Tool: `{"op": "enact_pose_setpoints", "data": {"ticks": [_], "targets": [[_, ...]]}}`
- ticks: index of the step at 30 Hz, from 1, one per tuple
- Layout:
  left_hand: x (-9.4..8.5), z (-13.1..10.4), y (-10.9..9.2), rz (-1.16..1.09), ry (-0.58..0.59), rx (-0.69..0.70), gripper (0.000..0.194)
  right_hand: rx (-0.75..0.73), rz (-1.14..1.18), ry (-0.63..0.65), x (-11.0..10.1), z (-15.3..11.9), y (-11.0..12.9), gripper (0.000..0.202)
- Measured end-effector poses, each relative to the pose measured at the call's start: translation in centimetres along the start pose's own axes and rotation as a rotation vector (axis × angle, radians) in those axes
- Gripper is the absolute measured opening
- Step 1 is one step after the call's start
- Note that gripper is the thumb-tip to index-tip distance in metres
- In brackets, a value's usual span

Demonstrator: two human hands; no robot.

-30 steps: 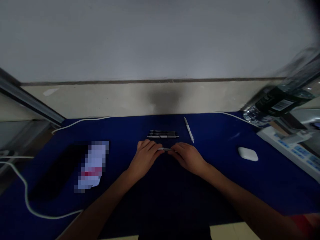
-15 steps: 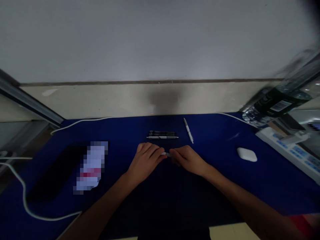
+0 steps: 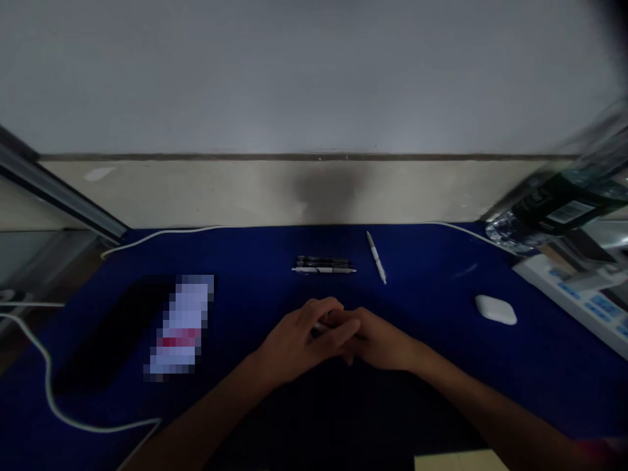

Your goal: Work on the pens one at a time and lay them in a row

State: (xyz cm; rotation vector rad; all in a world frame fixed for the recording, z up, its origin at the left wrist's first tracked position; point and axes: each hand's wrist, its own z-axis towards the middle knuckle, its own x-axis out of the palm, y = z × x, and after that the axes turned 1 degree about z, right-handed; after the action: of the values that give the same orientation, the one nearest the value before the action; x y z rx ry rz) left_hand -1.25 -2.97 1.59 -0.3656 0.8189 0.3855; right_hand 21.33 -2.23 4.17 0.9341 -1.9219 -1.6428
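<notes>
My left hand (image 3: 299,339) and my right hand (image 3: 380,337) meet over the near middle of the desk. Between their curled fingers is a pen (image 3: 320,326), and only a short pale piece of it shows. The left thumb and fingers reach across the right fingertips and hide most of it. Just beyond my hands, a white-and-grey pen (image 3: 324,269) lies crosswise, with dark pens (image 3: 324,261) lined up close behind it. Farther right, another white pen (image 3: 377,257) rests at a slant.
A phone (image 3: 184,320) with a lit screen lies left on the blue desk (image 3: 255,252), near a white cable (image 3: 52,392). On the right are a white earbud case (image 3: 495,310), a power strip (image 3: 572,294) and a plastic bottle (image 3: 554,203). A wall (image 3: 220,190) stands behind.
Both hands have drawn nearer to me and closed together, the left fingers now overlapping the right. The pen between them is more hidden. The view has shifted slightly; the pens on the desk stay put.
</notes>
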Motion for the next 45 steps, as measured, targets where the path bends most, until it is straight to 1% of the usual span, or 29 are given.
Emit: {"op": "enact_pose_setpoints", "data": {"ticks": [2,4,6,7,8,10,11,13,15,17,18,21,23,26,29,34,39,43,45], "targets": [[0.0,0.1,-0.2,0.016,-0.048,0.001,0.046,0.05,0.064,-0.016,0.0,0.0,-0.2,0.018],[-0.1,0.3,0.0,0.076,-0.167,-0.035,0.038,0.09,0.15,-0.049,-0.2,0.1,-0.2,0.028],[-0.4,0.5,0.7,0.094,-0.295,-0.147,0.031,0.092,0.26,-0.109,-0.7,0.1,0.0,0.034],[-0.5,0.6,1.2,0.069,-0.339,-0.224,0.034,0.09,0.32,-0.151,-1.0,0.1,0.1,0.034],[-0.6,0.6,1.7,0.034,-0.367,-0.295,0.039,0.087,0.39,-0.208,-1.3,0.1,0.4,0.034],[-0.6,0.5,2.7,-0.024,-0.381,-0.396,0.044,0.06,0.548,-0.291,-1.9,0.1,0.9,0.042],[-0.5,0.4,3.0,-0.042,-0.37,-0.434,0.045,0.038,0.616,-0.317,-2.2,0.2,1.0,0.044],[-0.3,0.3,3.4,-0.059,-0.331,-0.488,0.043,0.005,0.719,-0.343,-2.6,0.3,1.2,0.039],[-0.1,0.2,3.4,-0.07,-0.238,-0.523,0.038,-0.011,0.794,-0.34,-3.0,0.5,1.1,0.031],[-0.1,0.2,3.1,-0.081,-0.124,-0.523,0.035,-0.016,0.868,-0.302,-3.4,0.6,0.7,0.028],[-0.1,0.2,3.0,-0.081,-0.076,-0.507,0.034,-0.019,0.897,-0.271,-3.6,0.6,0.6,0.033],[-0.1,0.3,2.8,-0.038,0.008,-0.425,0.029,-0.058,0.922,-0.197,-4.2,0.7,0.4,0.063],[0.0,0.4,2.9,-0.015,0.032,-0.37,0.022,-0.107,0.893,-0.205,-4.4,0.8,0.4,0.073],[0.2,0.4,3.1,-0.008,0.039,-0.323,0.017,-0.162,0.861,-0.279,-4.4,0.9,0.5,0.079],[0.2,0.4,3.2,0.006,0.04,-0.306,0.019,-0.187,0.889,-0.312,-4.4,0.9,0.7,0.076],[0.1,0.5,3.1,-0.003,0.092,-0.307,0.027,-0.228,0.936,-0.351,-4.8,0.6,0.2,0.075],[0.1,0.5,3.1,-0.004,0.14,-0.286,0.031,-0.215,0.966,-0.302,-5.4,0.3,-0.5,0.072],[0.1,0.5,3.1,-0.011,0.16,-0.286,0.03,-0.234,0.996,-0.347,-5.5,0.2,-0.7,0.073],[0.1,0.5,3.1,-0.015,0.163,-0.286,0.031,-0.252,1.003,-0.346,-5.6,0.2,-0.8,0.073]]}}
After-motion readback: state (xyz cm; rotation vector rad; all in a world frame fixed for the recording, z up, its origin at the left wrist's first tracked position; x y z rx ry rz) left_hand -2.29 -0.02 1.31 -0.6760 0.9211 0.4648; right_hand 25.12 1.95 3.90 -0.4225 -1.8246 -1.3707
